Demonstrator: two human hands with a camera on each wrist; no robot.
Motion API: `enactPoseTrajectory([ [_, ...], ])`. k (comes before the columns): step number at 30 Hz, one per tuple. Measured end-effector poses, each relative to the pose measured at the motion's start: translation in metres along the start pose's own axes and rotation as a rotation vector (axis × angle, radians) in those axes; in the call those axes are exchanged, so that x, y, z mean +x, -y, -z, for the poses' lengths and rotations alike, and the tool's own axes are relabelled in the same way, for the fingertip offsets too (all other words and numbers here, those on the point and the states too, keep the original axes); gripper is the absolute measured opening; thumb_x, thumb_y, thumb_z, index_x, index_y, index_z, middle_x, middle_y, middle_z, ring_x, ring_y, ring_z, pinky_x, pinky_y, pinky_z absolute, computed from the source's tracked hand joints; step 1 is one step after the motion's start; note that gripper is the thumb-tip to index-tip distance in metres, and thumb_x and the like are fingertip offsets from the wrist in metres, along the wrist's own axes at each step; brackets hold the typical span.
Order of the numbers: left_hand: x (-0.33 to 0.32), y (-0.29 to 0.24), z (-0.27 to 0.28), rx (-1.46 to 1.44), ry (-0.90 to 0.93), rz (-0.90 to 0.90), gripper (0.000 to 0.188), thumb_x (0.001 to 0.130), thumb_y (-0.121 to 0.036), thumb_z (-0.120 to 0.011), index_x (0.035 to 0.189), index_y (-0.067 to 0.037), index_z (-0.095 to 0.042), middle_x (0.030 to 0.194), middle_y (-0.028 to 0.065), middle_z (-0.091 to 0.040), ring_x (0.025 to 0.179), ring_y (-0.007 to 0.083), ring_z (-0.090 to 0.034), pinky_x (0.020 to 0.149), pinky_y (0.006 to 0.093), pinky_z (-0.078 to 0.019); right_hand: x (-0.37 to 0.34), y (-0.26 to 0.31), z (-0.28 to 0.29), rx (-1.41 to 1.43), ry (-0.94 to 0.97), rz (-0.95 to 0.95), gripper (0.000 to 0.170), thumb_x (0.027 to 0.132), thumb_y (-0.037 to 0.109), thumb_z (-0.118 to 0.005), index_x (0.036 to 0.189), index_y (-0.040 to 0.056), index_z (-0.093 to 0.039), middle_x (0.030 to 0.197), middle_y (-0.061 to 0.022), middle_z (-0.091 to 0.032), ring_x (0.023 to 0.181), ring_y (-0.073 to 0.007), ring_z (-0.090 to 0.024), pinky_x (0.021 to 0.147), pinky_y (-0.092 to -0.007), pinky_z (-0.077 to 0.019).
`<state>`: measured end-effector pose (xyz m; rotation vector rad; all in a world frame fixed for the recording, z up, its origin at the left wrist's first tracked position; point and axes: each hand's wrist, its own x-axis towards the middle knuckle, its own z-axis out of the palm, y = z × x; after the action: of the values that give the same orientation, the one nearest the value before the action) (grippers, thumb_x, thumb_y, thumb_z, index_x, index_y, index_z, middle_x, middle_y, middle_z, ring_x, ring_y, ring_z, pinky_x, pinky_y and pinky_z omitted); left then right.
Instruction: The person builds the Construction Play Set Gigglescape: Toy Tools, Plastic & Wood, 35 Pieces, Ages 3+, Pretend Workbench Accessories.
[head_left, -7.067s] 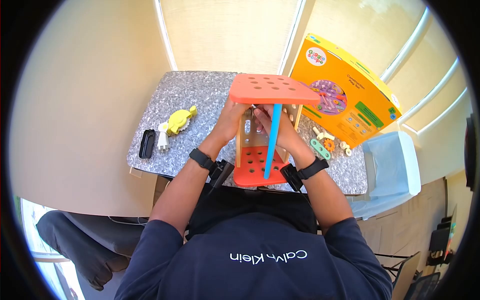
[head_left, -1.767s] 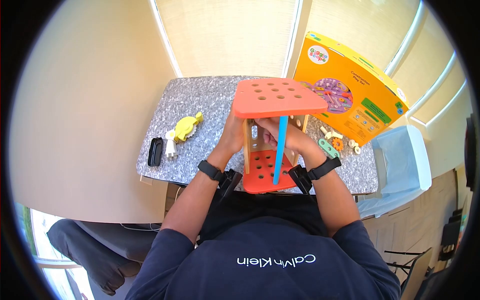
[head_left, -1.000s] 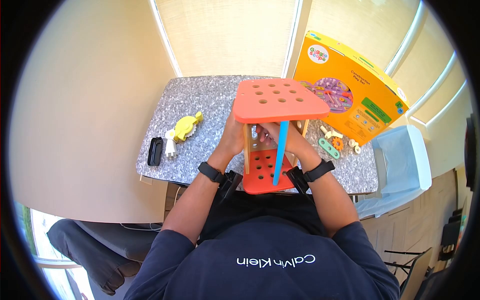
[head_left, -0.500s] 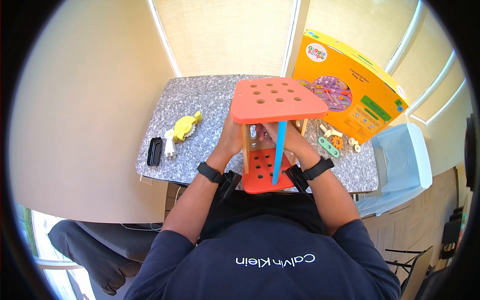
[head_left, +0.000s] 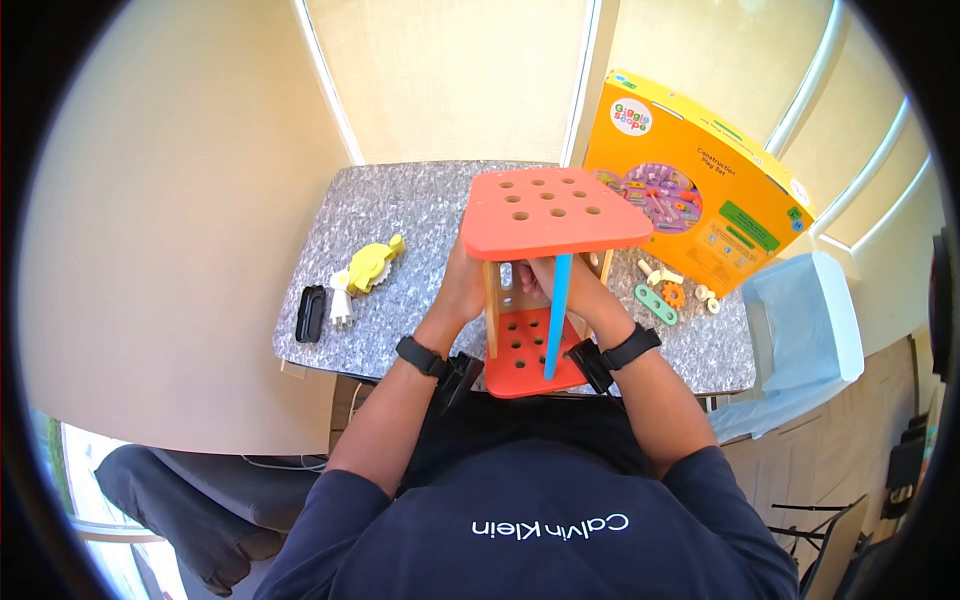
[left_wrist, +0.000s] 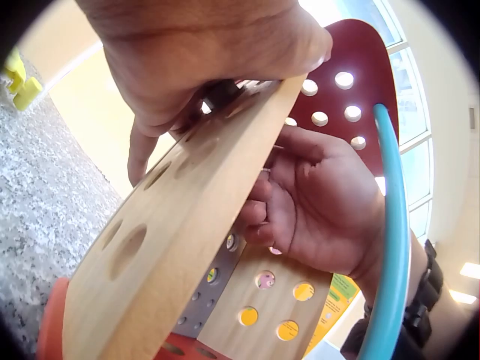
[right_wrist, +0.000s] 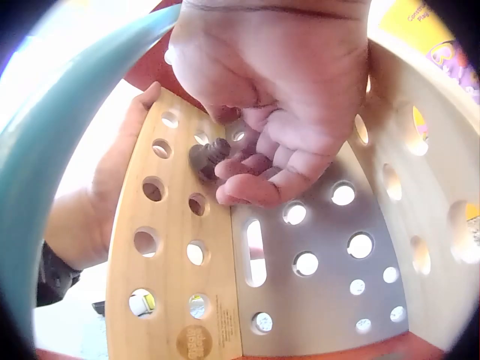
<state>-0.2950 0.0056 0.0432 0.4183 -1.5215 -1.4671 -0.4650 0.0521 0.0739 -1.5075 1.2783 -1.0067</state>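
Note:
A toy frame stands before me, with a red holed top [head_left: 555, 215], a red base [head_left: 530, 345], wooden side panels and a blue rod [head_left: 557, 320]. My left hand [left_wrist: 202, 52] grips the upper edge of the left wooden panel [left_wrist: 172, 202] from outside, beside a dark round part [left_wrist: 221, 94]. In the right wrist view a dark threaded piece [right_wrist: 208, 157] sticks inward through that panel. Inside the frame my right hand [right_wrist: 277, 105] has curled fingers right beside this piece; its thumb is largely hidden, and whether it grips the piece cannot be told.
Left on the speckled table [head_left: 400, 200] lie a black case [head_left: 310, 313], a white piece [head_left: 341, 300] and a yellow toy [head_left: 373, 265]. On the right are a green strip [head_left: 655, 304], an orange gear [head_left: 673, 295], small cream parts and a large yellow box [head_left: 700, 180].
The head view has shifted slightly. My right wrist has turned and moved a little left, and its fingers have changed pose inside the frame. The left hand keeps its place on the panel.

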Motion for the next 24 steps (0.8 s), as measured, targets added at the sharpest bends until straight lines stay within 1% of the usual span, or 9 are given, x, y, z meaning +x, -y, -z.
enactPoseTrajectory([
  [2, -0.003, -0.013, -0.003, 0.055, 0.046, 0.002, 0.058, 0.108, -0.055, -0.043, 0.124, 0.000, -0.053, 0.103, 0.0128, -0.067, 0.083, 0.0209, -0.069, 0.072, 0.0350, -0.0569, -0.006, 0.012, -0.001, -0.029, -0.005, 0.004, 0.048, 0.108, 0.048, -0.052, 0.088, 0.0061, -0.063, 0.071, -0.0012, -0.063, 0.064, -0.0102, -0.064, 0.057, -0.0252, -0.0504],
  [4, -0.005, -0.016, -0.006, 0.084, 0.000, 0.007, 0.060, 0.108, -0.056, -0.044, 0.128, 0.000, -0.051, 0.109, 0.0126, -0.066, 0.090, 0.0200, -0.068, 0.077, 0.0350, -0.0564, -0.011, 0.022, -0.005, -0.147, 0.006, 0.056, 0.044, 0.109, 0.041, -0.051, 0.107, 0.0000, -0.067, 0.081, -0.0093, -0.066, 0.074, -0.0183, -0.066, 0.065, -0.0366, -0.0554],
  [10, -0.006, 0.004, 0.003, 0.220, -0.079, -0.024, 0.071, 0.106, -0.064, -0.045, 0.140, -0.002, -0.044, 0.125, 0.0110, -0.061, 0.112, 0.0166, -0.062, 0.089, 0.0356, -0.0541, 0.003, -0.002, -0.016, -0.155, -0.164, 0.272, 0.034, 0.106, 0.030, -0.057, 0.114, -0.0015, -0.066, 0.093, -0.0133, -0.070, 0.089, -0.0245, -0.069, 0.086, -0.0419, -0.0541],
  [15, -0.007, 0.002, 0.007, 0.321, -0.023, -0.040, 0.075, 0.104, -0.068, -0.046, 0.141, -0.003, -0.043, 0.126, 0.0105, -0.060, 0.115, 0.0160, -0.059, 0.091, 0.0352, -0.0534, 0.010, -0.016, -0.010, -0.253, -0.133, 0.099, 0.032, 0.106, 0.028, -0.056, 0.115, -0.0012, -0.065, 0.096, -0.0140, -0.071, 0.094, -0.0262, -0.070, 0.086, -0.0415, -0.0542],
  [17, -0.006, -0.016, -0.004, 0.177, -0.014, -0.038, 0.072, 0.105, -0.066, -0.045, 0.141, -0.003, -0.043, 0.119, 0.0115, -0.062, 0.102, 0.0180, -0.065, 0.083, 0.0363, -0.0560, 0.009, -0.007, -0.009, -0.264, -0.172, 0.132, 0.031, 0.106, 0.027, -0.056, 0.115, -0.0012, -0.065, 0.097, -0.0143, -0.071, 0.094, -0.0264, -0.071, 0.085, -0.0417, -0.0545],
  [20, -0.005, -0.014, -0.006, 0.011, -0.037, 0.042, 0.070, 0.106, -0.063, -0.045, 0.139, -0.003, -0.043, 0.112, 0.0129, -0.063, 0.083, 0.0218, -0.068, 0.073, 0.0382, -0.0577, -0.007, 0.013, -0.008, -0.068, -0.001, -0.037, 0.033, 0.107, 0.029, -0.056, 0.118, -0.0011, -0.064, 0.099, -0.0137, -0.071, 0.095, -0.0248, -0.071, 0.086, -0.0418, -0.0546],
  [21, -0.004, -0.007, -0.006, 0.010, -0.039, 0.046, 0.070, 0.106, -0.063, -0.045, 0.139, -0.003, -0.043, 0.112, 0.0129, -0.063, 0.083, 0.0218, -0.068, 0.073, 0.0382, -0.0577, -0.006, 0.005, -0.008, -0.159, 0.002, 0.096, 0.034, 0.108, 0.029, -0.055, 0.120, -0.0010, -0.063, 0.098, -0.0126, -0.071, 0.092, -0.0229, -0.071, 0.083, -0.0401, -0.0552],
  [23, 0.002, 0.002, -0.006, 0.275, -0.134, -0.240, 0.068, 0.106, -0.062, -0.046, 0.138, -0.002, -0.043, 0.107, 0.0147, -0.065, 0.069, 0.0247, -0.068, 0.060, 0.0377, -0.0575, -0.005, 0.007, -0.010, -0.250, 0.001, 0.230, 0.034, 0.109, 0.029, -0.054, 0.122, -0.0009, -0.062, 0.097, -0.0115, -0.071, 0.089, -0.0209, -0.071, 0.079, -0.0385, -0.0558],
  [24, 0.000, 0.006, -0.003, 0.274, -0.132, -0.239, 0.068, 0.106, -0.062, -0.046, 0.138, -0.002, -0.043, 0.107, 0.0147, -0.065, 0.069, 0.0247, -0.068, 0.060, 0.0377, -0.0575, -0.004, 0.009, -0.012, -0.151, -0.005, 0.092, 0.034, 0.109, 0.030, -0.053, 0.122, -0.0008, -0.062, 0.097, -0.0107, -0.070, 0.087, -0.0188, -0.070, 0.076, -0.0358, -0.0550],
])
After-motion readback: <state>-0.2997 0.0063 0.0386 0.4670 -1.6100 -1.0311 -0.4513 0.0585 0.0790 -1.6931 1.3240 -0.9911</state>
